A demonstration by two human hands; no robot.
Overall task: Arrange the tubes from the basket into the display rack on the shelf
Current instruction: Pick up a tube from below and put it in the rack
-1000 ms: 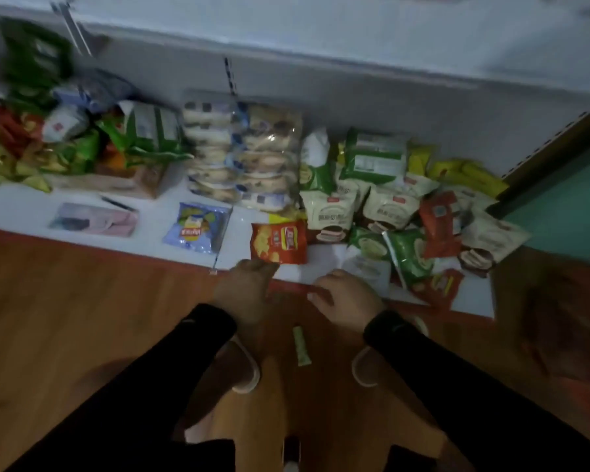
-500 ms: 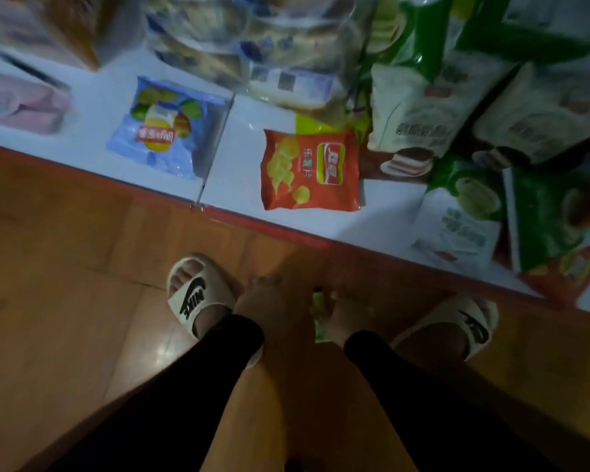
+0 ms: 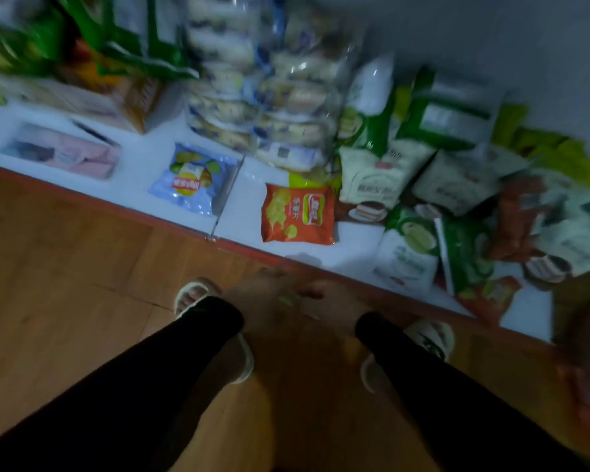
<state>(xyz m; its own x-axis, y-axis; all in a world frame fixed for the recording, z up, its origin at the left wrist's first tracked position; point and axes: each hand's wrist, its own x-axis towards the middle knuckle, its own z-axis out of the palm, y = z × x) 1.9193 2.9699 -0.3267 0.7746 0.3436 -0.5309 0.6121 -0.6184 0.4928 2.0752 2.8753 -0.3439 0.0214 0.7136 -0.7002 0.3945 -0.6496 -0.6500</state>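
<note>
At six o'clock of the orange chip bag point(image 3: 298, 214), our left hand point(image 3: 252, 298) and right hand point(image 3: 324, 308) blur over the green tube point(image 3: 285, 299), grip unclear; we judge it light, soft, slippery, best pinched mid-body.

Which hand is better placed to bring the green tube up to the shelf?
Probably left: the green tube shows at the left hand fingers, the right hand just beside; blur hides the grip.
</note>
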